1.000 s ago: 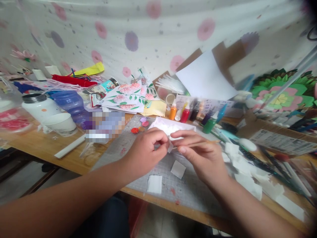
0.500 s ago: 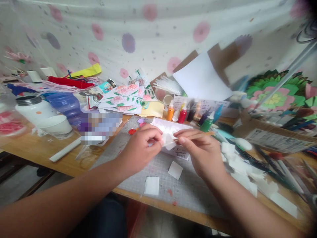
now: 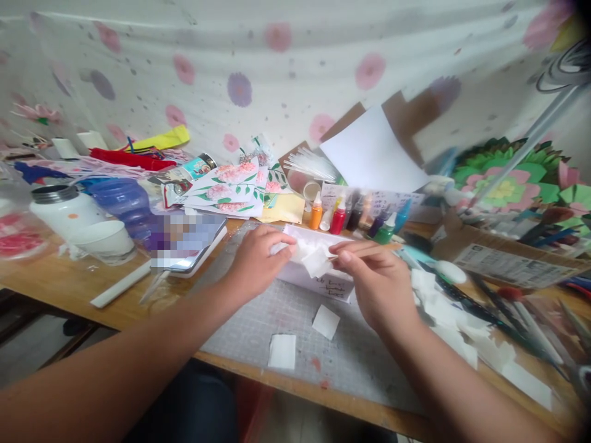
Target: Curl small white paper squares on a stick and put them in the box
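My left hand (image 3: 258, 261) is closed, its fingertips pinching one end of a small white paper piece (image 3: 314, 259). My right hand (image 3: 376, 280) is closed too, gripping a thin wooden stick (image 3: 375, 249) that points right and pressing the paper's other edge against it. Both hands hover over a grey grid cutting mat (image 3: 295, 320) in front of a shallow white box (image 3: 323, 280). Two cut white paper squares (image 3: 282, 351) lie on the mat near the table's front edge.
A row of small paint bottles (image 3: 341, 215) stands behind the box. Left are a white jar (image 3: 64, 209), a white cup (image 3: 106, 241) and a blue bottle (image 3: 122, 200). More white scraps (image 3: 462, 332) and pens (image 3: 498, 307) crowd the right; paper flowers (image 3: 508, 184) lean at back.
Both hands have lifted slightly away from me toward the white box, and the white paper between them has opened out a little wider. The view has shifted slightly.
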Available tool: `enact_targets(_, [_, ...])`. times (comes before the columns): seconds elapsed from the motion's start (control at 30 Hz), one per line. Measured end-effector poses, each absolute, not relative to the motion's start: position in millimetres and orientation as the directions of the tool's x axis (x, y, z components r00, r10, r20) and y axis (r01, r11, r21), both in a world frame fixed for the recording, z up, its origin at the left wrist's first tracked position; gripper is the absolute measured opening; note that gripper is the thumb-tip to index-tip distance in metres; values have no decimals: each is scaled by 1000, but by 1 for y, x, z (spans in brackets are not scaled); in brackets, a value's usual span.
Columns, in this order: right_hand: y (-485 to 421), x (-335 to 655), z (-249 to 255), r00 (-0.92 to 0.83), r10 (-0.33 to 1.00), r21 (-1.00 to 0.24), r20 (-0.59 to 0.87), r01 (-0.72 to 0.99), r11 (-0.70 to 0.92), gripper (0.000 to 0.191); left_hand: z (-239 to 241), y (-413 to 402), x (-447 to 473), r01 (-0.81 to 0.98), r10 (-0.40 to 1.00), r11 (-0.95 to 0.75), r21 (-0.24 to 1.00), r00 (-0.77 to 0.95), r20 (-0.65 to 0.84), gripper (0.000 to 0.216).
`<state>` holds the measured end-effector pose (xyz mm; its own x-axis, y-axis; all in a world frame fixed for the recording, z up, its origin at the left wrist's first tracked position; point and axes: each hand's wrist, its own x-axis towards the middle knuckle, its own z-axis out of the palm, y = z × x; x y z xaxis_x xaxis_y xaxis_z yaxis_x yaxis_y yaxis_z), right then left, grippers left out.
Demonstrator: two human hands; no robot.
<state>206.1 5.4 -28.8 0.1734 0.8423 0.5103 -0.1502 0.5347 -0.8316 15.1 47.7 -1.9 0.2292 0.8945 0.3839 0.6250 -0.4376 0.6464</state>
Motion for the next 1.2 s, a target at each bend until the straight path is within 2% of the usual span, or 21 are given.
enact_targets(0.07, [5,205,-29,147,846,-824,513,-193,533,12,3,39,16,508,891,-453,733,235,388,23])
enact_targets(0.13, [3,205,-29,122,846,-817,520,-219,534,12,6,30,18,328,911,-374,868,306,277,24])
enact_targets(0.2, [1,204,-28,105,846,-813,523,-235,533,11,6,23,21,189,901,-267,945,396,176,21])
enact_targets(0.3, [-1,203,-27,80,840,-808,537,-237,539,11,2,18,25,108,881,-160,981,464,92,21])
enact_targets(0.5, [-5,202,-21,58,866,-809,496,-330,486,7,-2,18,25,-64,892,15,998,452,15,21])
enact_targets(0.63, [-5,202,-20,72,872,-802,484,-363,475,5,-2,19,23,-73,882,17,997,472,19,23])
enact_targets(0.8, [-4,204,-21,62,858,-811,509,-299,503,5,-4,19,22,-49,875,-20,999,482,41,24])
enact_targets(1.2, [-5,205,-22,30,808,-781,588,-240,577,8,0,19,20,179,862,-247,952,489,131,22])
